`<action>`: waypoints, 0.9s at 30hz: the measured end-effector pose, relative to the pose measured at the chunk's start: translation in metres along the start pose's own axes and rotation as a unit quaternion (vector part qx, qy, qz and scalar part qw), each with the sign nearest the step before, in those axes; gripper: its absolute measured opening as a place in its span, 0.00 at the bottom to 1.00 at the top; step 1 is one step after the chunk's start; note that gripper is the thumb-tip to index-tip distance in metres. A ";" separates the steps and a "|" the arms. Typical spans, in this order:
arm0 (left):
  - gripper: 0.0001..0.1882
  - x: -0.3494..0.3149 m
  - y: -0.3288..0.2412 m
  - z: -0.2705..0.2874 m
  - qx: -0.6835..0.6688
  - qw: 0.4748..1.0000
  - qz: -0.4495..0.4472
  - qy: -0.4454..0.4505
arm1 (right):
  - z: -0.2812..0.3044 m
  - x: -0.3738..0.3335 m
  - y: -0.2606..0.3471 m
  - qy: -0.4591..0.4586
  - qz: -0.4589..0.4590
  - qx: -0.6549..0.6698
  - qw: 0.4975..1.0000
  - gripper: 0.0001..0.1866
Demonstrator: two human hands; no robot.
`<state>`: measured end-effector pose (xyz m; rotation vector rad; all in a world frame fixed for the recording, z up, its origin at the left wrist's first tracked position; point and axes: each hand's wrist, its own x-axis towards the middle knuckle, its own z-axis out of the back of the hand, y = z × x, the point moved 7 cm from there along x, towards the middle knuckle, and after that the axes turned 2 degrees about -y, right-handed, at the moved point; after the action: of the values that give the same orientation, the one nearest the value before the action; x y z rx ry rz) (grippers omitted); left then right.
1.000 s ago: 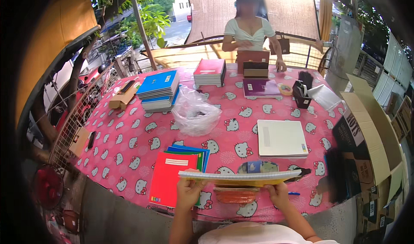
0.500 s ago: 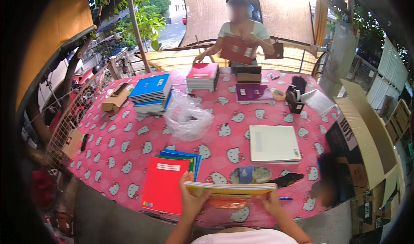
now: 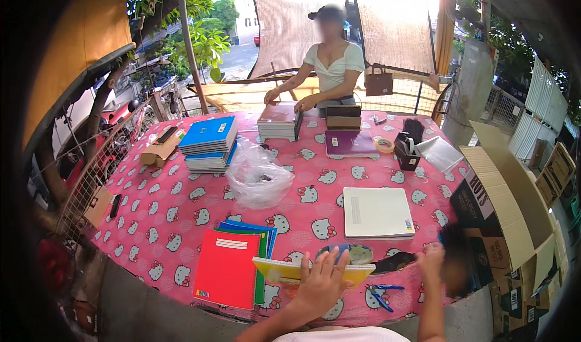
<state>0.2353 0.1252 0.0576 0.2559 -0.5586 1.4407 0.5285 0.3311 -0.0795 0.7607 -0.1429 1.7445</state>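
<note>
On our pink table (image 3: 315, 209), the yellow notebook (image 3: 359, 275) tilts at five o'clock. Our right hand (image 3: 430, 261) just let go, curled at four o'clock; we can't tell if it's empty. Now only our wide-spread left hand (image 3: 319, 286) seems to steady it.

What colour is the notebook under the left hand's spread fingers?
Yellow: the notebook's cover shows best in the head view.

The bare left hand (image 3: 323, 284) showed its back, fingers extended, slightly fanned and pointing forward, with the bare left forearm (image 3: 272, 322) slanting in from the lower left. Well apart from it, the bare right hand (image 3: 430, 260) looked curled, though blurred, atop the straight, bare right forearm (image 3: 431, 306).
</note>
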 end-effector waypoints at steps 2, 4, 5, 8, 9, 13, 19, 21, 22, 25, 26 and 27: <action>0.29 0.001 0.006 0.000 -0.058 0.998 0.020 0.013 | -0.007 0.005 -0.060 0.069 -0.177 -0.132 0.973 0.17; 0.26 0.001 0.010 -0.005 -0.119 0.992 0.035 0.030 | -0.029 0.003 -0.116 0.126 -0.215 -0.138 0.959 0.19; 0.21 -0.001 0.011 -0.004 -0.133 0.991 0.022 0.009 | -0.045 0.003 -0.134 0.222 -0.243 -0.120 0.937 0.22; 0.12 0.000 0.009 0.008 -0.139 0.988 0.016 -0.065 | -0.036 0.010 -0.118 0.202 -0.213 -0.130 0.947 0.23; 0.07 0.000 0.010 0.018 -0.131 0.984 0.024 -0.119 | -0.015 0.018 -0.093 0.083 -0.154 -0.157 0.972 0.20; 0.07 0.005 0.005 0.008 -0.163 0.980 0.013 -0.111 | -0.020 0.018 -0.130 0.168 -0.160 -0.184 0.955 0.11; 0.09 0.000 0.005 0.003 -0.189 0.980 0.025 -0.054 | -0.008 0.029 -0.123 0.051 -0.152 -0.073 0.984 0.03; 0.09 0.006 0.005 0.007 -0.166 0.984 0.029 -0.056 | 0.006 0.043 -0.104 0.002 -0.127 0.018 0.992 0.09; 0.11 0.007 0.006 0.008 -0.147 0.987 0.034 -0.052 | 0.020 0.046 -0.071 -0.028 -0.043 0.039 0.998 0.13; 0.12 0.007 0.013 0.001 -0.143 0.988 0.059 -0.024 | 0.043 0.026 0.068 0.074 0.029 0.286 0.955 0.23; 0.13 0.015 0.006 0.002 -0.141 0.988 0.044 -0.032 | 0.058 0.013 0.100 0.108 0.069 0.295 0.947 0.22; 0.13 0.016 0.002 0.005 -0.131 0.990 0.034 -0.050 | 0.073 0.002 0.129 0.170 0.068 0.370 0.911 0.20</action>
<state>0.2329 0.1373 0.0695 0.1013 -0.8373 1.4080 0.4418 0.2566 0.0148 0.9744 0.7636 2.0470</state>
